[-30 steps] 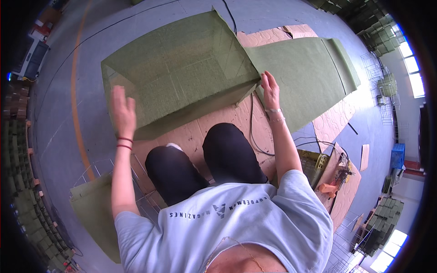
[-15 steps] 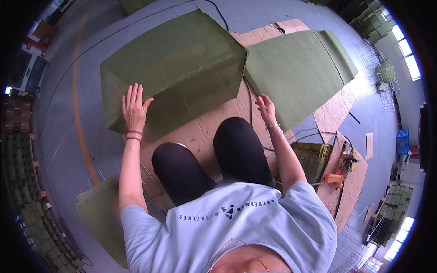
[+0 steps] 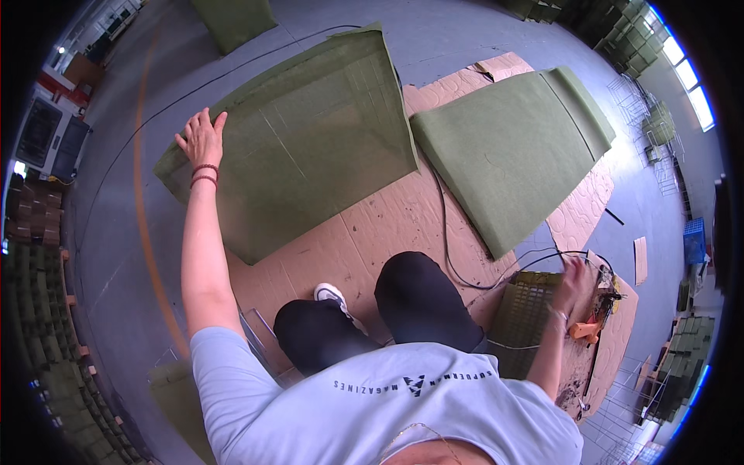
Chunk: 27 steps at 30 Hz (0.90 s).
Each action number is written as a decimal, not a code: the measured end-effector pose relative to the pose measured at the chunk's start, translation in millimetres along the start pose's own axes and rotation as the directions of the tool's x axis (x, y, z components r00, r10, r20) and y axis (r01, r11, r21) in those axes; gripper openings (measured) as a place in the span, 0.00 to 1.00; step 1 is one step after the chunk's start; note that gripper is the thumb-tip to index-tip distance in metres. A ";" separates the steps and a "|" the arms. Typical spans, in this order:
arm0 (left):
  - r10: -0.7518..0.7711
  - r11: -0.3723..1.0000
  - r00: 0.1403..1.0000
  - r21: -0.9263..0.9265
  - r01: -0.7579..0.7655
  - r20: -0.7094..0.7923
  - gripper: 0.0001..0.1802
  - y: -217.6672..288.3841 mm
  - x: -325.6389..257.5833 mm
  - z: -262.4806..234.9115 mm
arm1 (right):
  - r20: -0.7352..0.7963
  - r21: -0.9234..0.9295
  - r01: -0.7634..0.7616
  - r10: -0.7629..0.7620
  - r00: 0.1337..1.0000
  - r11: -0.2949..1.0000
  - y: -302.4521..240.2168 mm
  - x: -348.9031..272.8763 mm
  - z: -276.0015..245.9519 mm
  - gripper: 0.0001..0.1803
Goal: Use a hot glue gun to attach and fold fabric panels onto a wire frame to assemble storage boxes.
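Note:
My left hand (image 3: 203,138) lies on the upper left edge of a green fabric cover (image 3: 310,147), fingers stretched and thumb apart. The cover lies slanted and mostly flattened on brown cardboard, with thin pale lines across it. My right hand (image 3: 572,285), smeared by motion, is off to the right, above a cardboard sheet and beside a yellow plastic crate (image 3: 528,298). Just below it is an orange tool (image 3: 585,332) with dark parts around it. Whether the right fingers hold anything does not show.
A second green fabric piece (image 3: 511,147) lies right of the cover on the cardboard (image 3: 364,225). A black cable (image 3: 449,252) loops between them toward the crate. More green fabric (image 3: 182,403) is at lower left. Wire frames (image 3: 632,101) and green stacks line the sides.
The raised, box-like cover has sunk flatter. My left hand has moved up and left along it. My right hand has left the second fabric piece and swung right toward the orange tool.

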<state>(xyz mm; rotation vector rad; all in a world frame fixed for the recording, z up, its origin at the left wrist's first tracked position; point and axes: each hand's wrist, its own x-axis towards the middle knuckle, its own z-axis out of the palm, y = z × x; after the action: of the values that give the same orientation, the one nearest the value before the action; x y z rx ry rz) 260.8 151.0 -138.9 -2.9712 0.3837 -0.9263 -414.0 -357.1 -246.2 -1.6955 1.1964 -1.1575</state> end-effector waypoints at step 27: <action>0.023 0.996 0.962 -0.085 0.000 0.271 0.35 102.0 0.8 -12.8 | 0.161 0.339 -0.749 0.749 0.642 0.569 213.5 -0.6 -360.3 0.28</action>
<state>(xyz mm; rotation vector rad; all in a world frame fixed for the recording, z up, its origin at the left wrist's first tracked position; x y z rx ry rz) 230.8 52.7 -135.8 -3.1086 0.4408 -0.4993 -815.3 -443.4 -329.4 -0.7210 1.3807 -0.7545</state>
